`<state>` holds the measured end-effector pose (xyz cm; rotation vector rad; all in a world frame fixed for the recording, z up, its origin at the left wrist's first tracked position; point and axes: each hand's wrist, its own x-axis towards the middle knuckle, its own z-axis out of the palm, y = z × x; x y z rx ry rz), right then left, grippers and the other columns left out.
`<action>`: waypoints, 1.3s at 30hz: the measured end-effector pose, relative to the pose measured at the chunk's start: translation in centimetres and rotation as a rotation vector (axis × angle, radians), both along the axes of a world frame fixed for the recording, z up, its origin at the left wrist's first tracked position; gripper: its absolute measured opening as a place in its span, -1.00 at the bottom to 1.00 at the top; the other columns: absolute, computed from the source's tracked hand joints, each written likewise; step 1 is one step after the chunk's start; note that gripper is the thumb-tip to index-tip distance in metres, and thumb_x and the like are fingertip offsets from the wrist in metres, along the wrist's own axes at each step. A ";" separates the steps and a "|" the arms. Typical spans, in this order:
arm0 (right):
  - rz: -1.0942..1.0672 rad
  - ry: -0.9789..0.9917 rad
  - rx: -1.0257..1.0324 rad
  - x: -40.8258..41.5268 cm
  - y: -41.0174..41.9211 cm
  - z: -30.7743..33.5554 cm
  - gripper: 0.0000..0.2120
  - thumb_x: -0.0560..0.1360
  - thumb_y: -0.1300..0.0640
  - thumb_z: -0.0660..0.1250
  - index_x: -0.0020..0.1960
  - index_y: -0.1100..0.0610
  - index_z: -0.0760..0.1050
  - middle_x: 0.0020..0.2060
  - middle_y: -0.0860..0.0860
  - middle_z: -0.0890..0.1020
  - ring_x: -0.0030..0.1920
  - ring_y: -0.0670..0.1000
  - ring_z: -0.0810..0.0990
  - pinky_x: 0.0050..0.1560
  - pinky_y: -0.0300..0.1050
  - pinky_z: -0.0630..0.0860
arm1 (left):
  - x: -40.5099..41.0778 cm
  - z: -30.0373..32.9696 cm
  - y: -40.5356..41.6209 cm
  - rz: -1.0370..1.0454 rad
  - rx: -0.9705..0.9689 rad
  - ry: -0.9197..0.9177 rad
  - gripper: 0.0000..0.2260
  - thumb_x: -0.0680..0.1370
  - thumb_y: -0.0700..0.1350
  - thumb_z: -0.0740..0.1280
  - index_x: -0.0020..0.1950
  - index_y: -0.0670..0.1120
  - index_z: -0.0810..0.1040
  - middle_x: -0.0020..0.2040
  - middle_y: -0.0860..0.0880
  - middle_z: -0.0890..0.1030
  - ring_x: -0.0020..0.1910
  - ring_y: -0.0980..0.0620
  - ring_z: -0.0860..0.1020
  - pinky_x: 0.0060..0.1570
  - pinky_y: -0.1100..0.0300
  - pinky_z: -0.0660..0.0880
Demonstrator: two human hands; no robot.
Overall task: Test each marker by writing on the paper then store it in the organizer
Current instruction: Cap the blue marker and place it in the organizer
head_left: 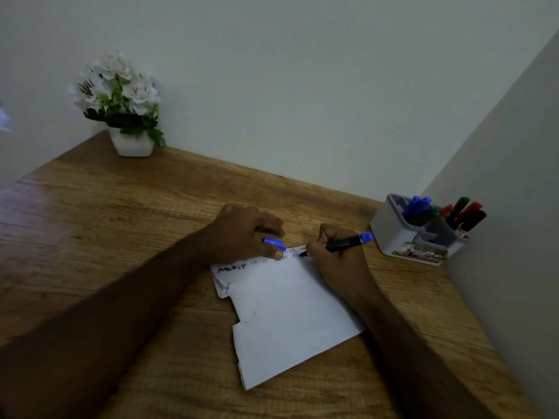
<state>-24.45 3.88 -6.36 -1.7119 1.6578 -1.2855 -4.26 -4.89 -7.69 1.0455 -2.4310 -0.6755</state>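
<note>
Head view: blue marker [344, 244], tip on paper [290, 313] near its far edge, gripped by right hand [335, 258]. Left hand [242, 234] holds blue cap [274, 244], pinning paper. Advice: light strokes, keep sheet pinned. Organizer [393, 237] at tabletop's far right corner.

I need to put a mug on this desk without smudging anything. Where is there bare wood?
The widest bare patch lies between the flower pot and the left hand. A smaller strip runs along the wall behind both hands. It is crowded around the paper, where the right hand writes with the marker, and beside the organizer in the corner.
</note>
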 end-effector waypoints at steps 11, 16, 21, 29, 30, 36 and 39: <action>0.004 -0.026 -0.037 0.0 -0.2 0.1 -0.72 0.35 0.27 0.33 -0.36 0.36 0.25 -0.47 0.11 0.34 -0.41 0.00 0.30 -0.40 -0.20 0.25 | 0.0 0.1 0.0 0.001 -0.008 0.003 -0.43 0.28 0.36 0.32 0.23 0.18 0.58 0.37 0.19 0.48 0.42 0.18 0.36 0.46 -0.16 0.08; -0.005 -0.032 -0.031 -0.1 -0.1 0.0 -0.72 0.38 0.33 0.34 -0.37 0.34 0.26 -0.48 0.06 0.34 -0.42 -0.05 0.30 -0.40 -0.26 0.26 | 0.0 0.1 -0.1 -0.011 -0.011 0.006 -0.44 0.30 0.34 0.33 0.24 0.17 0.58 0.37 0.18 0.49 0.43 0.17 0.35 0.46 -0.17 0.07; -0.021 -0.025 -0.023 0.0 -0.4 0.0 -0.72 0.38 0.34 0.35 -0.39 0.27 0.26 -0.50 0.03 0.34 -0.43 -0.07 0.30 -0.42 -0.25 0.25 | 0.0 -0.1 -0.2 -0.002 -0.017 0.001 -0.43 0.27 0.38 0.31 0.23 0.20 0.58 0.37 0.21 0.48 0.42 0.19 0.34 0.46 -0.17 0.06; -0.006 -0.046 -0.035 0.1 -0.1 0.1 -0.66 0.39 0.42 0.32 -0.42 0.18 0.26 -0.53 -0.09 0.33 -0.46 -0.15 0.29 -0.41 -0.34 0.27 | 0.1 -0.2 -0.3 0.000 -0.015 0.021 -0.39 0.24 0.42 0.31 0.21 0.21 0.58 0.36 0.24 0.48 0.42 0.22 0.34 0.47 -0.14 0.04; -0.016 -0.050 -0.045 0.0 0.0 0.2 -0.67 0.40 0.42 0.33 -0.42 0.19 0.28 -0.53 -0.09 0.34 -0.46 -0.15 0.29 -0.40 -0.34 0.28 | 0.0 -0.3 -0.3 0.000 -0.010 0.023 -0.38 0.23 0.44 0.30 0.21 0.21 0.58 0.36 0.24 0.48 0.42 0.22 0.34 0.47 -0.14 0.04; -0.051 -0.059 -0.062 0.0 -0.2 0.2 -0.71 0.39 0.40 0.34 -0.40 0.21 0.30 -0.53 -0.06 0.34 -0.45 -0.13 0.29 -0.42 -0.32 0.27 | 0.0 -0.3 -0.4 -0.007 -0.017 0.029 -0.40 0.24 0.42 0.31 0.20 0.20 0.59 0.35 0.22 0.50 0.41 0.19 0.36 0.46 -0.15 0.10; -0.029 -0.055 -0.057 0.0 -0.2 0.2 -0.70 0.37 0.39 0.34 -0.42 0.21 0.29 -0.53 -0.06 0.33 -0.45 -0.13 0.28 -0.42 -0.31 0.25 | -0.1 -0.3 -0.4 -0.007 -0.018 0.024 -0.43 0.26 0.39 0.32 0.21 0.20 0.59 0.35 0.22 0.50 0.41 0.19 0.36 0.46 -0.14 0.10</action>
